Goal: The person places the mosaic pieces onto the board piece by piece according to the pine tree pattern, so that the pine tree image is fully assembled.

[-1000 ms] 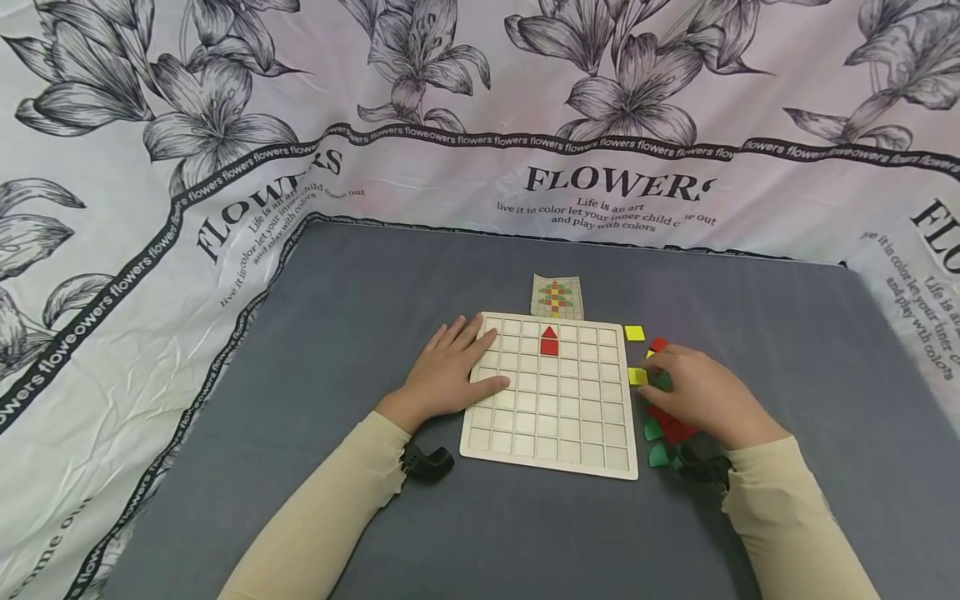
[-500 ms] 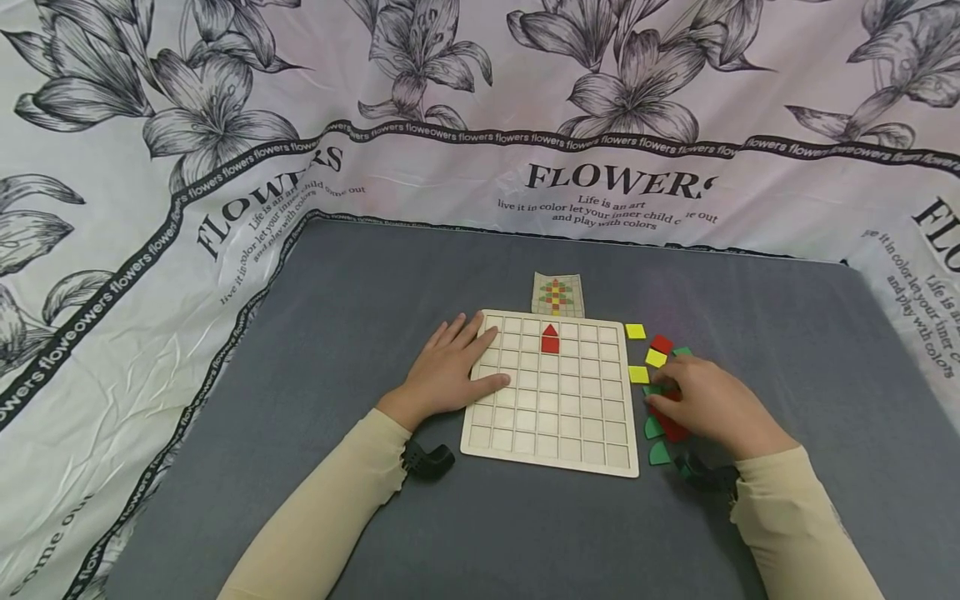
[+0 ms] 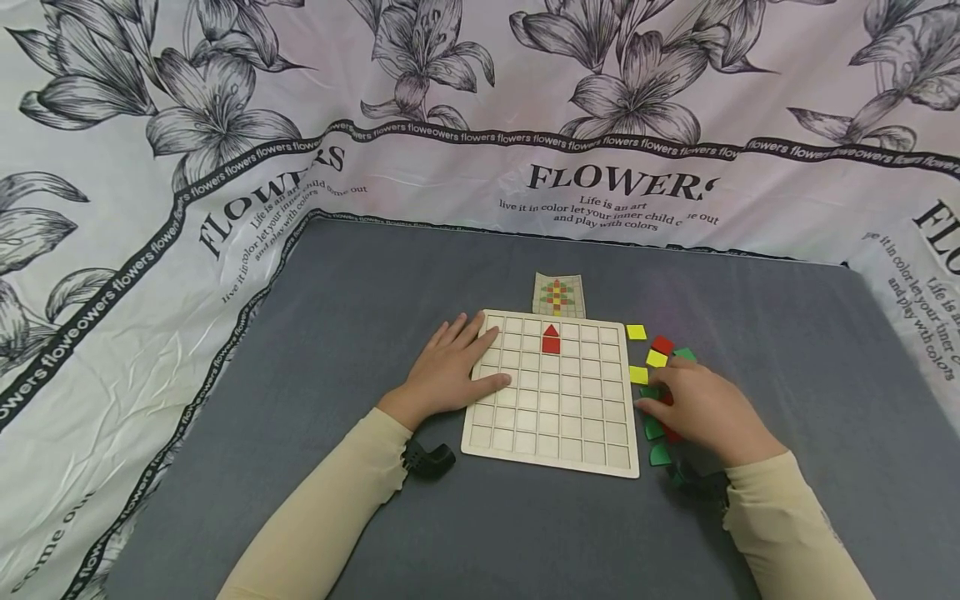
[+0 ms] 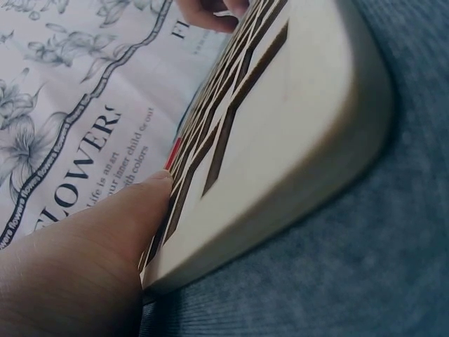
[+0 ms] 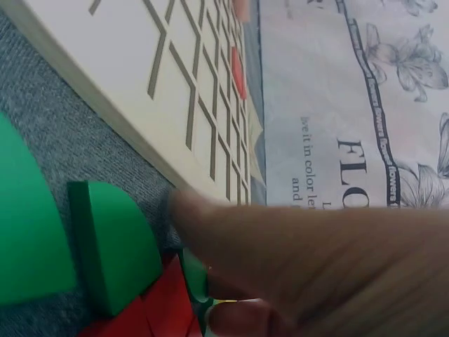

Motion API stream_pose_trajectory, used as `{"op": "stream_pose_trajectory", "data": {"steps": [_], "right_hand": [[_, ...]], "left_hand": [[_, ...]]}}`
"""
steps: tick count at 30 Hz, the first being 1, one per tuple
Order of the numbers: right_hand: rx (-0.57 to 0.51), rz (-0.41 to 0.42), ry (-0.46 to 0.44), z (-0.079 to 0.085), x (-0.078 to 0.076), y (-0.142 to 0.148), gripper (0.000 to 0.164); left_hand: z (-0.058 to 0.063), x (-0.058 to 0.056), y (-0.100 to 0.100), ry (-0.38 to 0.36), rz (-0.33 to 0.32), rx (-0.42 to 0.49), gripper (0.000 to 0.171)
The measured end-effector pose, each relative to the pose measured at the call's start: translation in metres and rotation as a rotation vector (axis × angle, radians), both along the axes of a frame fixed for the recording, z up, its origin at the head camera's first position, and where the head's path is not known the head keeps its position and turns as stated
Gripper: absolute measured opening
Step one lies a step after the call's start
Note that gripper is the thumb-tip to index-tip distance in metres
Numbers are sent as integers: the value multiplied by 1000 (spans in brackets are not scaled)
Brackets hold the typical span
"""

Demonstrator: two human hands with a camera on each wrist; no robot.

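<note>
In the head view my left hand rests on the left edge of a pale wooden grid board, fingers spread and thumb over the squares. A red triangle sits in the board directly above a red square. My right hand is over the loose pieces just right of the board. Its thumb and fingertips stand apart around a green piece. In the right wrist view, the thumb lies close to the board's edge, above a green piece and some red pieces.
Yellow squares and a red square lie beside the board. Rounded green pieces lie nearer the person. A small pattern card touches the board's far edge. A floral sheet hangs behind the grey table.
My right hand has drawn back toward the person from the yellow squares, then shifted slightly left over the green and red pieces. My left hand has stayed on the board.
</note>
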State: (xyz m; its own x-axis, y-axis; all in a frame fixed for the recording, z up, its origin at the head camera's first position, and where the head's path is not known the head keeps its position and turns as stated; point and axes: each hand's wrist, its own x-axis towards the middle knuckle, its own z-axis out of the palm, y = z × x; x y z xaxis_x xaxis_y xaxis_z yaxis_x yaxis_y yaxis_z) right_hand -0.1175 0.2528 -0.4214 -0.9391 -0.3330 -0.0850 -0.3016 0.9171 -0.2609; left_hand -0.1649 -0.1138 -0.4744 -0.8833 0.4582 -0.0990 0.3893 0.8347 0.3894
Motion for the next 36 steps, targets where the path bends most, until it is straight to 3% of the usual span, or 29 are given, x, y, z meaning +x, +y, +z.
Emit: {"op": "stream_pose_trajectory", "data": {"steps": [12,20,27,33,36], "right_hand": [[-8,-16,-16,1,-1,-2,9],[-12,-87,-86,4,0,0,18],[-18,-61,-80,5,-2,-1,35],[-36,-45,-72,4,-3,0,34],[-50,-38,-82,5,-4,1,24]], "left_hand": [[-2,0,0,5,0,-2,87],[-2,-1,0,1,0,-1,87],[0,-2,-1,12,-2,-14,87],[1,-2,0,18,-1,-13,87],[-1,-1,-1,10,-1,-16,87]]}}
